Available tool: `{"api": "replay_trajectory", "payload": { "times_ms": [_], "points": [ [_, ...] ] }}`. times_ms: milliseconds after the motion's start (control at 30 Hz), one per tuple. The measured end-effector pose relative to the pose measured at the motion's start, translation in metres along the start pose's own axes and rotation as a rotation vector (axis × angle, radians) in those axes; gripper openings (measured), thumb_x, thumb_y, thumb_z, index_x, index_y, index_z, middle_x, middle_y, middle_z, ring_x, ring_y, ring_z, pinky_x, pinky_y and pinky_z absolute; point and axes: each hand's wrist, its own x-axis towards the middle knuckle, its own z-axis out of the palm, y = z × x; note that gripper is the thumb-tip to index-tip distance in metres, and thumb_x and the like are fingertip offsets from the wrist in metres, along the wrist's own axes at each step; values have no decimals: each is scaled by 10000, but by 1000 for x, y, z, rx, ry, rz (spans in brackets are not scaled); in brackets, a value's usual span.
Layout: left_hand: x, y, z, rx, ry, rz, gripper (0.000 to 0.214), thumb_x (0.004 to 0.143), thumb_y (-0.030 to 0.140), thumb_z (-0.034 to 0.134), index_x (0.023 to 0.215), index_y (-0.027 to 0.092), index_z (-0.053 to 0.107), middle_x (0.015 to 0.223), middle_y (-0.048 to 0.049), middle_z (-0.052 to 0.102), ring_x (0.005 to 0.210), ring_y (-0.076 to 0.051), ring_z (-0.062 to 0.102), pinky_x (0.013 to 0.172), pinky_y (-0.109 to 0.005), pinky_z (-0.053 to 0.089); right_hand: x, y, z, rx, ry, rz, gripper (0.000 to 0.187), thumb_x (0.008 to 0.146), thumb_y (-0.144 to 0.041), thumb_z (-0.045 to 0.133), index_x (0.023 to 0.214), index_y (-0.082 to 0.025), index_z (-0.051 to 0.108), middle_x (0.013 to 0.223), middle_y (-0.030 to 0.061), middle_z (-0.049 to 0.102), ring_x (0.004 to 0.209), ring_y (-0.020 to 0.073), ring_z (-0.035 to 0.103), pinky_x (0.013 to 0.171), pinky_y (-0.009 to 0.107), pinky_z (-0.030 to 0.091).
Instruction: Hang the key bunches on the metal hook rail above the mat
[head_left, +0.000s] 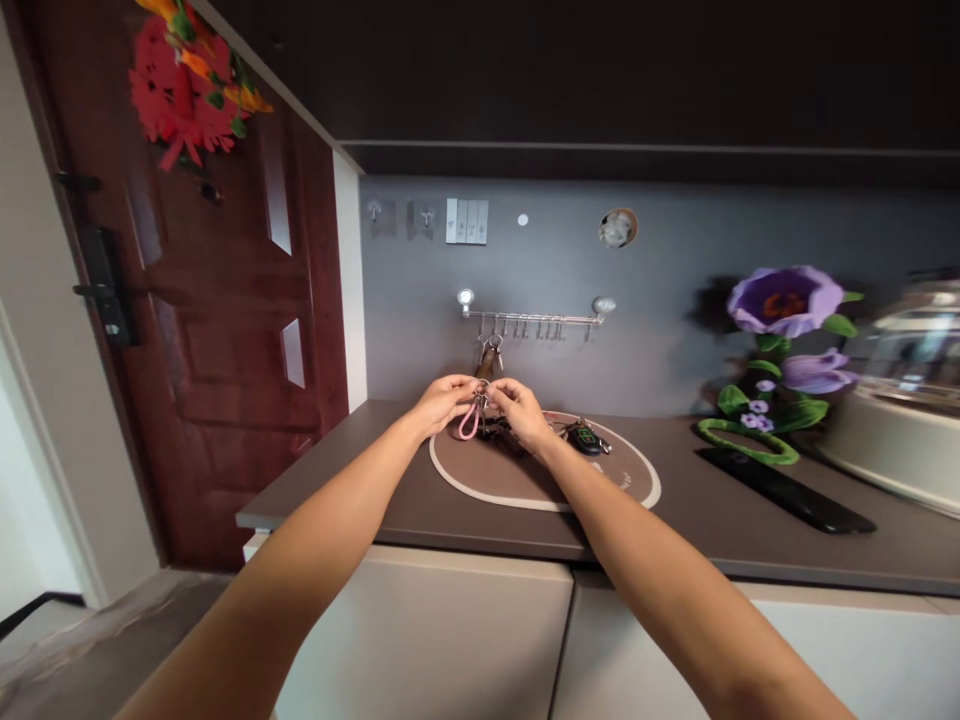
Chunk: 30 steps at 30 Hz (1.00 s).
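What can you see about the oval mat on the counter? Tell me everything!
The oval mat is brown and smooth-looking, with a cream border and small pale lettering near its right edge. It lies flat on the dark gray counter. Keys and a black key fob rest on it, while the left hand and right hand pinch a key ring above it.
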Motion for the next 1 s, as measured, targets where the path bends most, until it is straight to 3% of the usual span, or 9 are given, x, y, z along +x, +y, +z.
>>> {"api": "replay_trajectory", "payload": {
  "times_ms": [200, 333, 433, 533, 733, 1000],
  "points": [
    [5, -11, -2, 380, 79, 138, 227, 762, 342, 565, 859, 137, 573, 863, -69, 632, 786, -137, 606, 741, -283, 483, 0, 1, -3, 107, 73, 72, 291, 646, -455, 611, 757, -199, 528, 721, -12, 545, 661, 107, 519, 673, 252, 464],
    [4, -14, -2, 882, 105, 302, 196, 821, 271, 443, 874, 153, 590, 838, -62, 647, 781, -155, 604, 727, -267, 449, 2, -1, -5, 220, 177, 119, 310, 620, -440, 628, 750, -183, 515, 660, -31, 514, 597, 88, 497, 614, 237, 457],
    [0, -15, -1, 1135, 46, 377, 247, 833, 216, 375, 820, 159, 615, 797, -46, 652, 754, -147, 583, 722, -248, 413, 8, -3, -9, 280, 245, 103, 289, 618, -409, 624, 744, -176, 506, 617, -52, 488, 553, 71, 470, 586, 230, 449],
    [-2, -17, -1, 1210, -4, 407, 271, 832, 205, 362, 768, 156, 620, 750, -38, 645, 699, -138, 563, 670, -230, 391, 19, -5, -13, 281, 310, 85, 247, 619, -375, 611, 728, -178, 510, 599, -62, 478, 534, 63, 452, 561, 217, 441],
    [1, -24, -4, 1224, 8, 376, 245, 821, 191, 381, 785, 150, 619, 725, -33, 637, 661, -127, 552, 641, -219, 377, 53, -14, -17, 273, 376, 77, 127, 671, -283, 556, 721, -178, 503, 585, -60, 486, 490, 56, 441, 486, 190, 417],
    [2, -25, -6, 1217, -28, 367, 241, 806, 181, 392, 761, 150, 626, 715, -33, 639, 674, -132, 556, 647, -221, 375, 95, -24, -13, 210, 500, 157, 44, 752, -176, 455, 710, -181, 467, 528, -54, 485, 439, 58, 458, 447, 173, 432]
  ]
}}
